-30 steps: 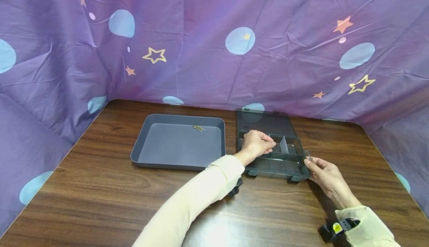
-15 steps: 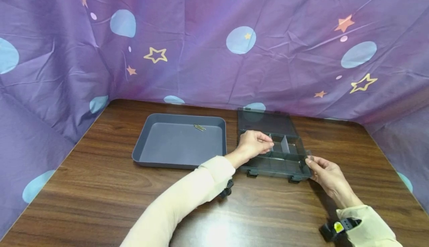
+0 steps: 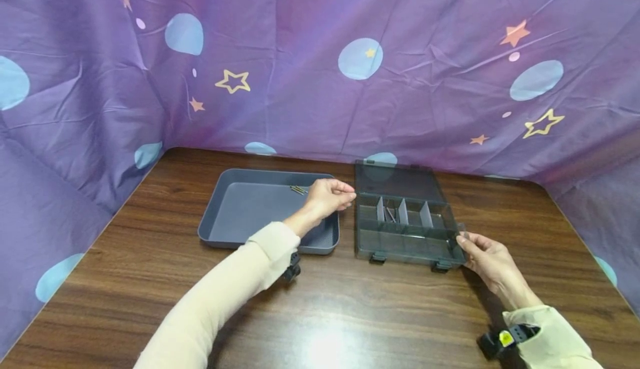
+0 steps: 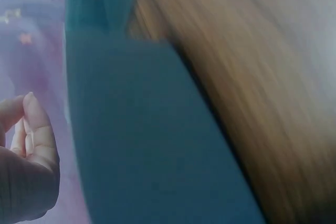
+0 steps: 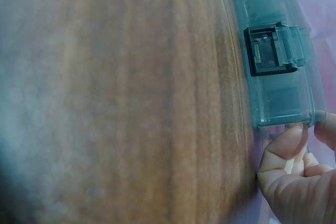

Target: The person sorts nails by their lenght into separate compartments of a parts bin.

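Observation:
My left hand (image 3: 327, 198) is above the right side of the grey tray (image 3: 260, 238). Its fingers are curled with thumb and index fingertips touching, and I see nothing between them, including in the left wrist view. Several thin brass-coloured pins (image 3: 298, 190) lie inside the tray at the back right, close to this hand. My right hand (image 3: 492, 266) pinches the right front side of a clear dark-tinted compartment box (image 3: 410, 247). Its lid (image 3: 397, 183) is folded back. A few thin dark metal pieces (image 3: 390, 212) are in one rear compartment, between two pale dividers.
Two black latches, one of them this latch (image 5: 268, 51), are on the box's front edge. A wooden table (image 3: 400, 308) bears both tray and box. Behind stands a purple cloth (image 3: 300, 69) with stars and blue dots.
My left hand has moved left, from over the box's rear compartments to above the tray's right edge, uncovering the metal pieces in the box. My right hand keeps its grip on the box.

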A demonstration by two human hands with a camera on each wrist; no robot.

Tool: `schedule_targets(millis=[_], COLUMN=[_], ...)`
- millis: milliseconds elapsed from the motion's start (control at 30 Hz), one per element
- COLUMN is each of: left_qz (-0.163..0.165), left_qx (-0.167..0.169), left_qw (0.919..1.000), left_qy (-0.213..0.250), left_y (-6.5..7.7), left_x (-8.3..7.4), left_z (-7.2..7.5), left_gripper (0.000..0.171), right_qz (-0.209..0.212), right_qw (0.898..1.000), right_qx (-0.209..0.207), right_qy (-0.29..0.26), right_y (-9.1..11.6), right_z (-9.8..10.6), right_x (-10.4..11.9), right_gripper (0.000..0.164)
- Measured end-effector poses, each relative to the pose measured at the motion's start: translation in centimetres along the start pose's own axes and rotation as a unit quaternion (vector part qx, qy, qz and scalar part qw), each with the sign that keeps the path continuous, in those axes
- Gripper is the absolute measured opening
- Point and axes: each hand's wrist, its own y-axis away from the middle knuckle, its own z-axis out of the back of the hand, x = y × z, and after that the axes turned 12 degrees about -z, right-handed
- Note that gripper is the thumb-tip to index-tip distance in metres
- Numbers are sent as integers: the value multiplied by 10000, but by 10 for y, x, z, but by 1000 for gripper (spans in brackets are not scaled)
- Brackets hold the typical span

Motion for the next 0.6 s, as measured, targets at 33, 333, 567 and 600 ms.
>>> schedule_targets(millis=[33, 333, 567, 600], left_qz=[8, 89, 27, 31], left_qx=[-67, -659, -766, -761], left_qw=[9999, 9952, 9853, 9815], left_qy=[-77, -717, -1524, -1755], left_y=[-1, -4, -4, -3], left_x=[2, 17, 24, 25], left_z=[7, 67, 94, 97], left_gripper=[18, 16, 17, 17], right_qz=[6, 91, 107, 115], right_qw=[10000, 9999, 9999, 9999], right_qx=[2, 41, 63, 39], right_qy=[7, -85, -8, 20], right_y=[0, 0, -1, -1], right_z=[0, 1, 1, 1], right_x=[0, 0, -2, -2], right_gripper=[20, 21, 19, 19])
